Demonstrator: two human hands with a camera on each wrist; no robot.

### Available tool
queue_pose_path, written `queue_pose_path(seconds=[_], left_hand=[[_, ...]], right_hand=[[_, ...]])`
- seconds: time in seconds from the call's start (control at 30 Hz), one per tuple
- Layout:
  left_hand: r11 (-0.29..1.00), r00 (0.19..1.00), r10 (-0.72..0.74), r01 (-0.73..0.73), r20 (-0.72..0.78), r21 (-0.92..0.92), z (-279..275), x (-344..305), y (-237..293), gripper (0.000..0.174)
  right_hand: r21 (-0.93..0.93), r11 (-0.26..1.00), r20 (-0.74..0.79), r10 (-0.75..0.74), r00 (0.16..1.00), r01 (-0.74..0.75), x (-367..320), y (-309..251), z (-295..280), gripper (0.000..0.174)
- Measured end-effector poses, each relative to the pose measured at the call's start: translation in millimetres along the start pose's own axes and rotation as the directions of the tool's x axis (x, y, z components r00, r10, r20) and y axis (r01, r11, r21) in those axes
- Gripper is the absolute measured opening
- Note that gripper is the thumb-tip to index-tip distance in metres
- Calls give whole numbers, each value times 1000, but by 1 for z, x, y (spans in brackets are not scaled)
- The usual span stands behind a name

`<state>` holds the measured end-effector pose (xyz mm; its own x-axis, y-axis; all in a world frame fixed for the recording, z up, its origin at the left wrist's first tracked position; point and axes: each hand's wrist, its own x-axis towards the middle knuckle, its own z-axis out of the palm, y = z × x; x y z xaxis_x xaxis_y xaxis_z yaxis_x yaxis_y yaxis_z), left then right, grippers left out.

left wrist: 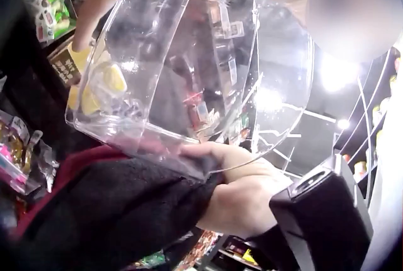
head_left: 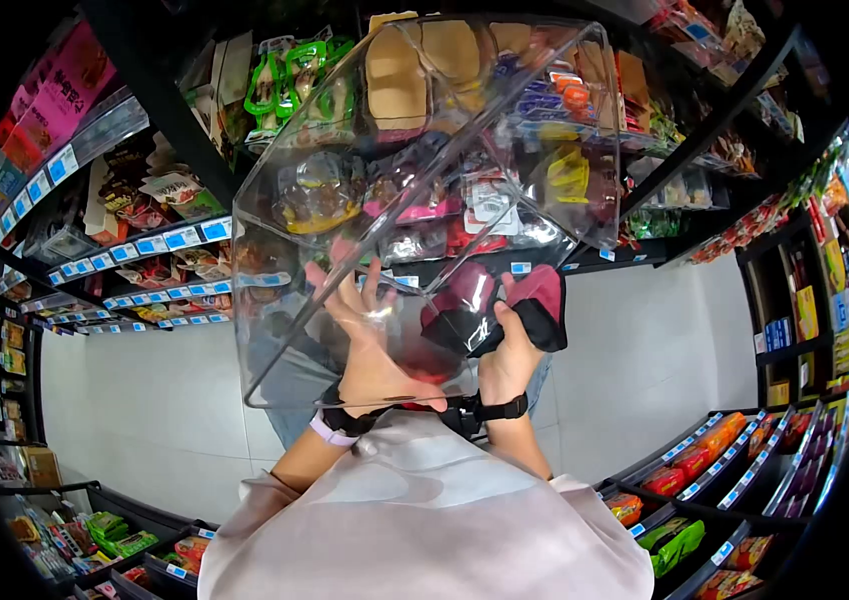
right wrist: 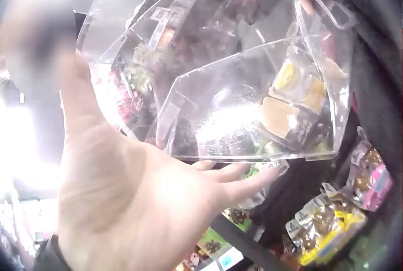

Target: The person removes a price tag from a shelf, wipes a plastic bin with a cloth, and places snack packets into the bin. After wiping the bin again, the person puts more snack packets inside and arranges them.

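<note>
A large clear plastic bin (head_left: 390,240) with slanted sides is held up in front of the body. Beneath its left part, my left hand (head_left: 365,350) shows through the plastic with fingers spread. In the right wrist view the left palm (right wrist: 126,189) faces up, its straight fingers at the bin's lower edge. My right hand (head_left: 515,365) grips a folded black and maroon cloth (head_left: 545,310) at the bin's lower right, thumb over it. In the left wrist view this cloth (left wrist: 119,201) hangs below the right thumb, which lies along the bin's bottom edge (left wrist: 170,135).
Ahead, dark shelves hold packaged snacks, including green bags (head_left: 290,85), with blue and white price tags (head_left: 185,237) along the fronts. Low slanted racks (head_left: 690,470) stand behind at both sides. Pale tiled floor (head_left: 165,390) lies around the person. A dark shelf post (head_left: 150,85) rises at left.
</note>
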<state>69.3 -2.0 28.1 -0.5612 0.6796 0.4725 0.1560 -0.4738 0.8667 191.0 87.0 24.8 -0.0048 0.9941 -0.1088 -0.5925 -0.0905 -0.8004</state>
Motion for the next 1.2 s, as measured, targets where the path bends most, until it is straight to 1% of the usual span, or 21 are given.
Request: queue_pose_path(seconds=[0.1, 0.17, 0.3, 0.33, 0.37, 0.43, 0.47, 0.63, 0.7, 0.77, 0.8, 0.83, 0.9, 0.93, 0.97, 1.0, 1.03, 1.1, 1.13, 1.17, 1.2], left_hand=[[1000, 1000, -15, 15, 12, -25, 1, 1, 1, 167], [1000, 1000, -8, 9, 19, -22, 2, 0, 5, 166], [1000, 1000, 1, -1, 8, -23, 8, -6, 17, 164], [998, 999, -37, 37, 12, -60, 8, -5, 25, 163], [998, 999, -39, 39, 5, -55, 7, -5, 27, 163], [991, 997, -76, 72, -28, -115, 7, -5, 30, 163], [991, 996, -65, 58, -62, -121, 9, -7, 31, 160], [996, 992, -58, 50, -110, -76, 9, -23, 31, 157], [994, 989, -70, 59, -130, -90, 8, -27, 27, 155], [994, 990, -93, 85, -105, -75, 5, -30, 22, 154], [993, 990, -106, 100, -97, -60, 4, -31, 18, 151], [992, 988, -121, 117, -92, -49, 4, -32, 13, 148], [989, 987, -145, 143, -68, -42, 2, -35, -3, 149], [989, 989, -148, 148, -20, 24, 3, -36, -11, 150], [985, 988, -154, 150, 30, 89, 2, -37, -23, 150], [957, 989, -106, 72, 106, 281, -2, -42, -43, 150], [960, 978, -149, 109, 143, 258, 3, -43, -49, 148], [968, 971, -5, -54, 237, 244, 17, -33, -67, 149], [969, 944, -57, -27, 326, 247, 21, -38, -78, 150], [973, 938, -59, -23, 342, 230, 28, -41, -86, 150], [983, 916, -146, 93, 373, 155, 35, -44, -92, 150]], right_hand=[[45, 999, 5, -9, 1000, 9, -8, -2, 4, 59], [11, 999, 20, -45, 999, 45, -11, 1, 3, 59], [-54, 997, 57, -45, 997, 48, -18, 3, -3, 59], [-36, 998, 82, -45, 996, 48, -19, 3, -4, 59], [-16, 999, 106, -45, 993, 47, -20, 2, -6, 59], [-9, 1000, 133, -20, 991, 21, -22, -2, -6, 58], [-2, 1000, 153, -1, 988, 2, -23, -3, -7, 58], [-52, 998, 200, 35, 979, -26, -19, -2, -33, 55], [-74, 997, 183, 47, 982, -34, -15, -7, -48, 51], [-24, 999, 121, 29, 992, -26, -14, -21, -62, 49], [-13, 999, 93, 32, 995, -30, -11, -24, -78, 49], [-60, 998, 69, 5, 998, -1, -11, -34, -84, 48], [210, 974, 92, 66, 994, -84, -9, -59, -98, 53], [212, 975, 152, 38, 988, -70, -9, -70, -103, 61], [193, 981, 216, -17, 976, -26, -7, -78, -113, 65], [135, 991, 225, -50, 973, 20, -6, -86, -116, 65], [75, 995, 232, -80, 969, 64, -6, -95, -117, 65], [43, 991, 307, -135, 942, 128, -2, -106, -124, 62], [3, 981, 322, -183, 929, 193, -1, -111, -121, 61], [-35, 966, 340, -230, 912, 257, 0, -114, -115, 60], [-122, 935, 381, -266, 886, 333, 2, -114, -111, 58]])
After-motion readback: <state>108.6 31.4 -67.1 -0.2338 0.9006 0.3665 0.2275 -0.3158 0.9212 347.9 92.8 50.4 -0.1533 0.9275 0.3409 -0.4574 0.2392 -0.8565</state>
